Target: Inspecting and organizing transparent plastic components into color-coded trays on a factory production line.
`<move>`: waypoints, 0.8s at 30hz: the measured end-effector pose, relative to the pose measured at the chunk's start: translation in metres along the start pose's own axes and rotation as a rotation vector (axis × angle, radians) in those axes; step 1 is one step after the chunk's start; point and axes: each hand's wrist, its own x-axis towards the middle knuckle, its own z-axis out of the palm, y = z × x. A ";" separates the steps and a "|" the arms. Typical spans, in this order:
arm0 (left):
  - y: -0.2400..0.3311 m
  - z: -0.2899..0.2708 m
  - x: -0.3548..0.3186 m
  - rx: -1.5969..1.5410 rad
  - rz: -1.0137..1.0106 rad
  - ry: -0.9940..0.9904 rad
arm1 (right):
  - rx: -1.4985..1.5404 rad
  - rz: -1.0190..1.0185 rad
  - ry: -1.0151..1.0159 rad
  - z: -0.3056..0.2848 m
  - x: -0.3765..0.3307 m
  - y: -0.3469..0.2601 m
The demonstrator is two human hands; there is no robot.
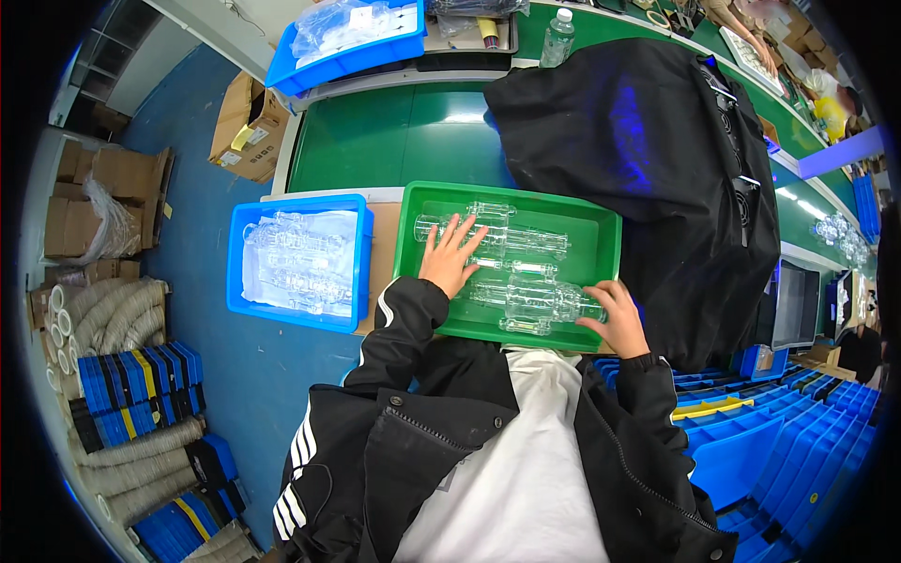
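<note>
Clear glass pieces [511, 272] lying in the green tray [601, 246] on the desk [380, 246] are best steadied gently, the left hand [449, 258] spread flat on them, the right hand [615, 314] curled around one piece's end.

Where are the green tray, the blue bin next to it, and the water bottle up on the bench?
green tray [605, 246], head view, on its bare right inner wall.
blue bin [297, 204], head view, on its far rim.
water bottle [557, 39], head view, on the middle of its clear body.
</note>
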 end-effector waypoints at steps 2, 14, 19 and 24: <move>0.000 0.000 0.000 -0.009 -0.004 -0.001 | -0.252 -0.105 0.027 0.001 0.002 0.002; -0.003 0.006 0.003 -0.008 0.024 0.013 | -0.781 -0.030 -0.244 0.022 0.025 0.022; -0.007 0.004 -0.005 0.056 0.028 0.015 | -0.757 -0.075 -0.310 0.030 0.034 0.029; -0.005 -0.021 -0.033 -0.075 -0.088 0.097 | -0.474 -0.232 -0.092 0.015 0.014 0.025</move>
